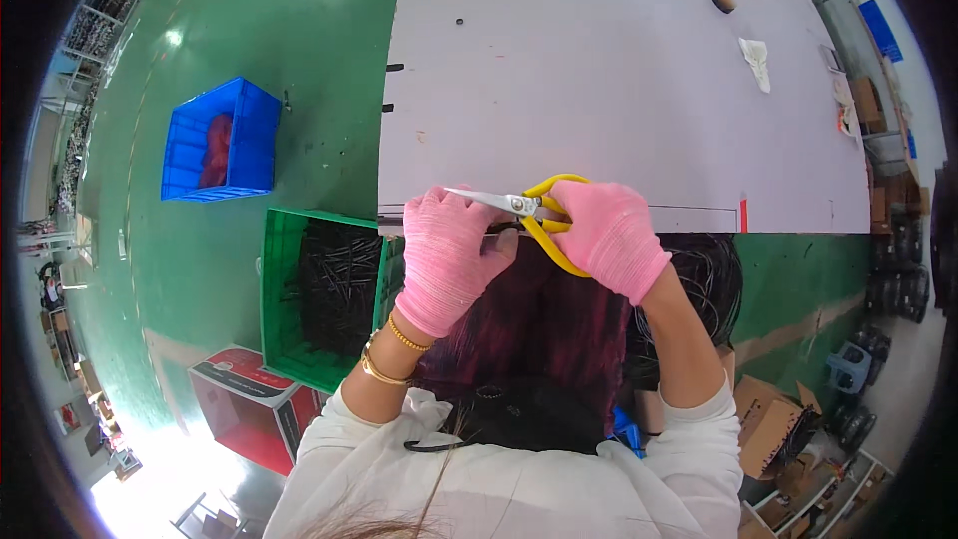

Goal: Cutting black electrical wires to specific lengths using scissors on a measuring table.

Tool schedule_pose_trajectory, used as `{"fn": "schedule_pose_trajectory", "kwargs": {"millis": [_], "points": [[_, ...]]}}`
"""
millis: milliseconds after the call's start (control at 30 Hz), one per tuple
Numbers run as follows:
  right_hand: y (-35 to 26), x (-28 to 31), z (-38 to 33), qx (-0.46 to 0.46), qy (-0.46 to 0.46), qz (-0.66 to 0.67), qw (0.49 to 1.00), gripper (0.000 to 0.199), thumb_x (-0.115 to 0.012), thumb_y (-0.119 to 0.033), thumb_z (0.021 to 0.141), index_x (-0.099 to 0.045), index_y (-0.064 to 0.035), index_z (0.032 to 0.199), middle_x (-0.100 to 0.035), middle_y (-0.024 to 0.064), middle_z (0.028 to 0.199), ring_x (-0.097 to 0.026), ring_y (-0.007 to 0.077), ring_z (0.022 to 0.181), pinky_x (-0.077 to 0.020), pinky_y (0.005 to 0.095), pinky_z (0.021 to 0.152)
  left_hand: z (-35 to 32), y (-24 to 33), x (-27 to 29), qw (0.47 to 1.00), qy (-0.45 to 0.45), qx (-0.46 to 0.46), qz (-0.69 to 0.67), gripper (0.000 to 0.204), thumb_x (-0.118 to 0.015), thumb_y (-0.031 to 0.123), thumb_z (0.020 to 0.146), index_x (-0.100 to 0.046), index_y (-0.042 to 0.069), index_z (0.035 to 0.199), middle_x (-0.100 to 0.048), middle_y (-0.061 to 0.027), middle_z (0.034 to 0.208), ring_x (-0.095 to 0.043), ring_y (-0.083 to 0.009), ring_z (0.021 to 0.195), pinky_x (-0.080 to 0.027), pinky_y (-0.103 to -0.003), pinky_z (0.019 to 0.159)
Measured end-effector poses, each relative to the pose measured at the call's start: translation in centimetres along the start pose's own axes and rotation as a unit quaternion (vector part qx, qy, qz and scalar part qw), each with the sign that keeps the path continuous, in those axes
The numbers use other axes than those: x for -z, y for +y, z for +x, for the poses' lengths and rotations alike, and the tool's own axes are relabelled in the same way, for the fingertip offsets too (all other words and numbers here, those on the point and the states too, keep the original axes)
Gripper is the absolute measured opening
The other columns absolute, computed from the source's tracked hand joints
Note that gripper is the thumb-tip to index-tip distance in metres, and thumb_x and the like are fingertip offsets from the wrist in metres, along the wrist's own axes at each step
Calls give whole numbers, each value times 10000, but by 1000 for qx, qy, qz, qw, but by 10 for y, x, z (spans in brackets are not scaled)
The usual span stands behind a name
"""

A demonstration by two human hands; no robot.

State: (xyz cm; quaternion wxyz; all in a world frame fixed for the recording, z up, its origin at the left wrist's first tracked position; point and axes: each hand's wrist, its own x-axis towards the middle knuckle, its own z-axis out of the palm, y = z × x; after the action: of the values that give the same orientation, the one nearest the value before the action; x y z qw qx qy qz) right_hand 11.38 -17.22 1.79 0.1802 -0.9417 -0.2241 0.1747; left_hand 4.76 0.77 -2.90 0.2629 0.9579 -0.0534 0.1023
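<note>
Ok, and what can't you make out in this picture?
Head view: what, if anything, the left hand grips; its own fingers hide it.
Head view: part of the handles of the scissors; the right hand covers it.
Head view: part of the black coil; the right forearm covers it.
Head view: the far end of the table; the top edge cuts it off.

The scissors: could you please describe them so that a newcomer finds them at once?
Find the pale table, then the pink-gloved right hand at its near edge. That hand holds the scissors, silver tip pointing left; bright yellow handles set them apart from the pink gloves.
</note>
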Motion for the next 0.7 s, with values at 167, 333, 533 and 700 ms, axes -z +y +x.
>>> {"fn": "schedule_pose_trajectory", "kwargs": {"millis": [167, 333, 533, 700], "points": [[9, -15, -18, 64, 94, 47, 992, 209, -736, -214, 786, -608, -55, 829, -619, 148, 735, -598, 385, 679, -495, 431, 640, 2, 2, 4, 998, 7, -23, 51, 107, -739, 225, 681, -698, 162, 757, -608, -37, 785, -598, -280, 809, -435, -424, 737], [0, -48, -74, -75, 181, 409, 891, 151, -687, -79, 881, -545, -49, 837, -528, 62, 685, -551, 191, 602, -444, 317, 568, -3, -6, 0, 997, 40, -43, 40, 112, -731, 203, 666, -681, 184, 765, -603, -22, 783, -596, -267, 791, -432, -413, 730], [-16, -130, -133, -187, 35, 649, 737, 148, -654, -116, 926, -519, -57, 906, -500, -10, 816, -485, 95, 725, -441, 249, 687, -5, 10, 15, 998, 33, -51, 7, 123, -730, 190, 662, -677, 190, 772, -595, -15, 772, -588, -260, 765, -432, -406, 721], [-25, -136, -128, -159, -59, 579, 798, 229, -609, -208, 964, -519, -12, 886, -468, 58, 782, -484, 203, 717, -432, 319, 707, -13, 15, 18, 999, 22, -41, -1, 122, -725, 179, 664, -677, 194, 776, -585, -1, 752, -586, -251, 762, -428, -401, 697]]}}
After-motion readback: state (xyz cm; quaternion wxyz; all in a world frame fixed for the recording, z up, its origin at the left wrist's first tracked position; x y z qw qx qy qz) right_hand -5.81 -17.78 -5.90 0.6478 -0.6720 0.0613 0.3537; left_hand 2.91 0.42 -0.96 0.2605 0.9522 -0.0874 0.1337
